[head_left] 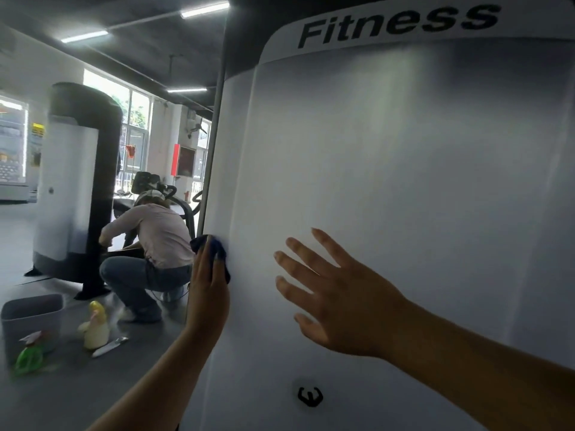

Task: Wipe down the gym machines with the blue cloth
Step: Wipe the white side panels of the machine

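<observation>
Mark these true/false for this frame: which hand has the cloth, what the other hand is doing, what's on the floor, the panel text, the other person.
1. The left hand presses the blue cloth against the left edge of the white machine. True.
2. The right hand holds a second cloth. False: it holds nothing and its fingers are spread in front of the panel.
3. A grey bin stands on the floor at left. True.
4. The lettering at the top of the panel reads "Power". False: it reads "Fitness".
5. The other person stands upright. False: they crouch beside the black and white machine.
</observation>
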